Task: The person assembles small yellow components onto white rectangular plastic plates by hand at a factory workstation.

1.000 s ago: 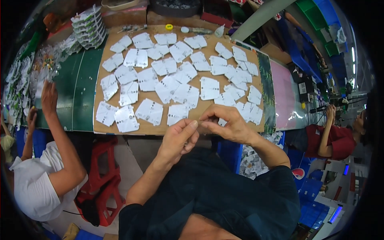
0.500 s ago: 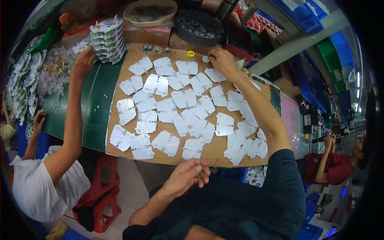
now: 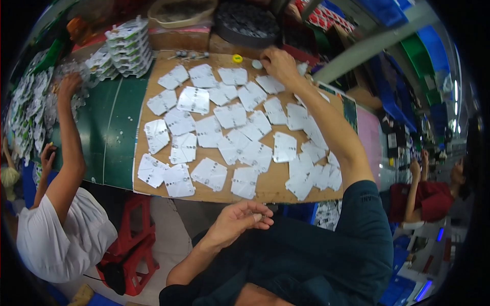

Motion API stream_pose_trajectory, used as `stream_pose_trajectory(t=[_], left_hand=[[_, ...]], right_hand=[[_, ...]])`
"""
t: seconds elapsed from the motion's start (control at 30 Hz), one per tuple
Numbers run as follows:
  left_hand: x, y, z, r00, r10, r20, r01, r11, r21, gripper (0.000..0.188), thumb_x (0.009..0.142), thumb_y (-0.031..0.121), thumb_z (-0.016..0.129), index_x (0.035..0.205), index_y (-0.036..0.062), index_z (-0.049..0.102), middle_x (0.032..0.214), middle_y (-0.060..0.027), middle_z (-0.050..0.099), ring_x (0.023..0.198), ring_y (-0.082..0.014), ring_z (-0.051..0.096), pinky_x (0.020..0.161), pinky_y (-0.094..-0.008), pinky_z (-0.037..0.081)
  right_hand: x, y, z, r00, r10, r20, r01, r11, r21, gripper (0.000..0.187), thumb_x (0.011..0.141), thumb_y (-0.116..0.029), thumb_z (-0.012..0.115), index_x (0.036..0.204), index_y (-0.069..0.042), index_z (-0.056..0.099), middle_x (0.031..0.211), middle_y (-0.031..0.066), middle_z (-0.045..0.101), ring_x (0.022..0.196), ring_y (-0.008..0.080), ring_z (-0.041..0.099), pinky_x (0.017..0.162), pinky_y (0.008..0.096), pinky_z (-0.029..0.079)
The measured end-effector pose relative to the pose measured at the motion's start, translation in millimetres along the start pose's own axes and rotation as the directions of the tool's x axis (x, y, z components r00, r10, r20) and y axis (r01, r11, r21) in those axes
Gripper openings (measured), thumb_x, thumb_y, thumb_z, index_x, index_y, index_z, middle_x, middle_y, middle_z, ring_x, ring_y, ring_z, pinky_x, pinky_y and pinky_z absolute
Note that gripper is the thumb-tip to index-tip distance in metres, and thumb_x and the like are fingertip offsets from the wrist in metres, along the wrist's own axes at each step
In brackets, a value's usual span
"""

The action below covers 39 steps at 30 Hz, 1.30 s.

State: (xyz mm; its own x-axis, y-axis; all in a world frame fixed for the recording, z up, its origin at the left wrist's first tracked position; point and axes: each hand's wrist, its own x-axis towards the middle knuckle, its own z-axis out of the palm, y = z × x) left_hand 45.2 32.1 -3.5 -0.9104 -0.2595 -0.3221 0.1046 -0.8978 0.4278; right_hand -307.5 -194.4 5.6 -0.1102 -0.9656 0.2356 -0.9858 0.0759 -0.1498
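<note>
My left hand (image 3: 239, 221) is held at the near edge of the board, before my body. Its fingers are curled and pinched round something small and greyish that I cannot make out. Far out over the board's back edge, my right hand (image 3: 280, 65) has its fingers bent and drawn together; whatever they hold is too small or hidden to name. A round white lid (image 3: 256, 64) lies right beside that hand, and a yellow cap (image 3: 237, 58) a little to its left. White, roughly square plastic plates (image 3: 230, 116) with small dark round spots cover the brown board (image 3: 212, 199), some overlapping.
Behind the board stand a dark round tray (image 3: 247, 28) of small grey parts and a beige basin (image 3: 182, 14). Stacked white parts (image 3: 128, 48) stand at the back left. A co-worker's hand (image 3: 70, 81) is among clear plastic pieces on the green table (image 3: 109, 127).
The view has shifted slightly. My right hand stays by the white lid, with its fingers moved a little; my left hand has turned slightly. The co-worker's hand has left the stack for the clear pieces.
</note>
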Motion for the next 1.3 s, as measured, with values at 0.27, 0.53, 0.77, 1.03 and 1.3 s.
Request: stream_pose_trajectory(t=[0.27,0.53,0.77,1.03,1.3], left_hand=[[10.8,-14.8,10.9,1.000,-0.006,-0.030,0.006,1.000,0.011,0.022,0.094,-0.001,0.057,0.116,-0.0036,0.058,0.111,-0.0152,0.064,0.096,-0.0204,0.066,0.081,-0.0285,0.056],[18.3,-21.8,17.0,0.999,-0.036,0.001,0.036,0.999,0.040,0.024,0.092,-0.003,0.060,0.116,-0.0048,0.058,0.107,-0.0138,0.064,0.094,-0.0212,0.067,0.082,-0.0293,0.057],[17.5,-18.2,17.2,0.997,-0.024,-0.079,0.023,1.000,-0.009,0.024,0.091,-0.002,0.061,0.115,-0.0046,0.059,0.104,-0.0125,0.063,0.095,-0.0224,0.067,0.085,-0.0300,0.057],[31.3,3.4,7.4,0.983,0.141,-0.119,-0.145,0.989,-0.026,0.031,0.097,0.006,0.054,0.125,-0.0059,0.053,0.116,-0.0173,0.062,0.105,-0.0291,0.065,0.093,-0.0370,0.055],[56.2,37.1,8.4,0.940,0.339,-0.050,-0.338,0.895,-0.292,0.041,0.102,0.016,0.046,0.130,-0.0135,0.042,0.127,-0.0269,0.052,0.119,-0.0336,0.056,0.104,-0.0437,0.047]], right_hand=[[-123.5,10.3,-73.8,0.996,-0.076,0.051,0.066,0.982,0.176,0.018,0.086,-0.017,0.062,0.093,-0.001,0.069,0.093,0.0158,0.067,0.084,0.0328,0.064,0.076,0.0412,0.050],[-162.4,19.4,-64.0,0.985,-0.042,0.167,0.026,0.995,0.096,0.014,0.088,-0.010,0.060,0.097,-0.001,0.068,0.096,0.0130,0.066,0.084,0.0300,0.065,0.076,0.0388,0.051],[-155.3,8.1,-64.5,0.961,-0.123,0.247,0.115,0.992,0.045,0.016,0.089,-0.010,0.060,0.100,-0.002,0.067,0.099,0.0114,0.065,0.084,0.0284,0.065,0.077,0.0379,0.051],[-159.4,-4.0,-79.4,0.964,-0.140,0.225,0.142,0.990,0.006,0.018,0.089,-0.011,0.062,0.104,-0.002,0.066,0.097,0.0128,0.066,0.084,0.0278,0.065,0.075,0.0374,0.051],[-197.0,-102.6,-114.9,0.955,-0.280,0.104,0.185,0.828,0.530,0.017,0.086,-0.008,0.067,0.101,-0.002,0.066,0.089,0.0133,0.066,0.079,0.0276,0.066,0.066,0.0332,0.052]])
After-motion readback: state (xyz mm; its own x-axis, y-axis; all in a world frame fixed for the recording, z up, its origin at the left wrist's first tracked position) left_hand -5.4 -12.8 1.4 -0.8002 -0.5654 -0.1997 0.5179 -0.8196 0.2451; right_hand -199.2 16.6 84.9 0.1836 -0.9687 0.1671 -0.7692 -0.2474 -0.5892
